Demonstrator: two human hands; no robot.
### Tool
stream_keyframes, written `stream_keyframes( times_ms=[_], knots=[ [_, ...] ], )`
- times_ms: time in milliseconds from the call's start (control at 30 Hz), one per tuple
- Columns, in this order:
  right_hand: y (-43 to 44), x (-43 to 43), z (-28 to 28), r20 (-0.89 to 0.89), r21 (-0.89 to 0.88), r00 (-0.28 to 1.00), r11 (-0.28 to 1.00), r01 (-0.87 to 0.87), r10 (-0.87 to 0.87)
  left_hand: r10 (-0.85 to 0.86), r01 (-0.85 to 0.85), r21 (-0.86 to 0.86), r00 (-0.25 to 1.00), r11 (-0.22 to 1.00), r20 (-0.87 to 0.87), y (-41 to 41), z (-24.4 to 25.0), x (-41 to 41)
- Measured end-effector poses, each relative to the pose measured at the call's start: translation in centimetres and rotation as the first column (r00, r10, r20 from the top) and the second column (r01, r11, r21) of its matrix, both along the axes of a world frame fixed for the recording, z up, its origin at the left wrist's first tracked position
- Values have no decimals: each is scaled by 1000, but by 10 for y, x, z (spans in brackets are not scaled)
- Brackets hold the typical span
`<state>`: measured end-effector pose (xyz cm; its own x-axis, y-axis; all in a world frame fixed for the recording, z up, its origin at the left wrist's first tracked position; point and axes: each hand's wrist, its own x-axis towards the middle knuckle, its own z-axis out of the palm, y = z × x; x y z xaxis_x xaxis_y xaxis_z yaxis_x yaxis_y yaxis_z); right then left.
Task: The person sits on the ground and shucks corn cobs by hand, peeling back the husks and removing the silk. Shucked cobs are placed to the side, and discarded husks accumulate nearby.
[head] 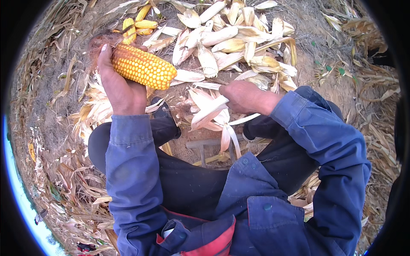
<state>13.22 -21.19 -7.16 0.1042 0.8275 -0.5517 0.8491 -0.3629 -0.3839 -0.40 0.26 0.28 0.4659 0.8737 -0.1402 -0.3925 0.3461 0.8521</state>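
My left hand [120,84] holds a husked yellow corn cob [144,66] at the upper left, with reddish-brown silk [101,44] clinging about its thumb end. My right hand [246,97], near the middle, is closed on a torn, pale corn husk [209,112] whose leaves spread and hang below the fingers. The cob and the husk are apart. Beyond my hands lies a heap of corn ears in dry husks [224,35]. Several bare yellow cobs [129,30] rest on the ground past my left hand.
Loose pale husks [96,102] are piled beside my left knee. Between my legs is a low frame with a crossbar [205,144]. Dry stalks and leaves [358,35] cover much of the soil at both sides. A distant person [40,216] shows at the lower left edge.
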Motion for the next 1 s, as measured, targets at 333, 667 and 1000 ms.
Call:
stream_keyframes(
  times_ms=[333, 667, 1000],
  knots=[
    [-5, -21, -2, -145, -121, 930, 926, -356, 338, -145, 142, -85, 989, 986, -26, -2, -9, 0],
    [24, 25, 46, -767, 248, 600, 756, 605, -229, -357, 407, 165, 896, 899, -262, -45, -11, 7],
    [25, 9, 60, -961, 195, 273, 602, 774, -39, -534, 638, 231, 753, 734, -383, -73, -18, 10]
  ],
)
